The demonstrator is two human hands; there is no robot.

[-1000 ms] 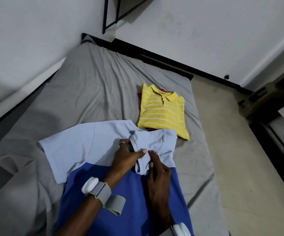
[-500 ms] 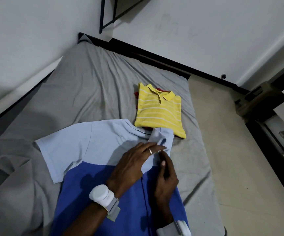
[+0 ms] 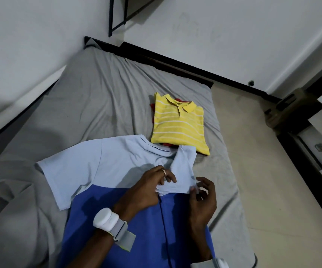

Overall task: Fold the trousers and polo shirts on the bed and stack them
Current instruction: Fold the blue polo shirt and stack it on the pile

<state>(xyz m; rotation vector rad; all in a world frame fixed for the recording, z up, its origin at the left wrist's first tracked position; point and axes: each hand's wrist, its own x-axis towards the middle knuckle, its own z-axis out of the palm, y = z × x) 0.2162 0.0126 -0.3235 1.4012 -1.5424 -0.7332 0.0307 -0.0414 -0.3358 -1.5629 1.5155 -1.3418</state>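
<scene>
**Both hands on the folded sleeve of the blue polo shirt**

In the head view we see a bed (image 3: 90, 105) with a wrinkled grey sheet, standing in the corner of a white-walled room. A two-colour polo shirt (image 3: 106, 190) lies flat on the near part of the bed: its upper part is light blue and its lower part is a stronger blue. Its sleeve on our left is spread out on the sheet. The sleeve on our right (image 3: 183, 171) is folded inward, so it lies over the chest of the shirt.

The left hand (image 3: 146, 190) rests on the shirt, just at the line where the two colours meet. Its fingers (image 3: 169, 177) are bent and press on the lower end of the folded sleeve; one of them carries a ring (image 3: 164, 171). A white device on a grey strap (image 3: 108, 221) sits on this wrist.

The right hand (image 3: 202, 202) is just beside, on the right edge of the shirt. Its fingers (image 3: 194, 190) are curled and a little apart, and their tips touch the corner of the folded sleeve. We cannot tell if they really pinch the cloth.

Farther on the bed, just behind the collar of the blue shirt, lies a yellow polo shirt with white stripes (image 3: 177, 126), already folded. It sits on top of a red piece of clothing (image 3: 166, 145), of which only the edges show. No trousers are clearly visible.

To the right of the bed is a pale floor (image 3: 268, 180).
</scene>
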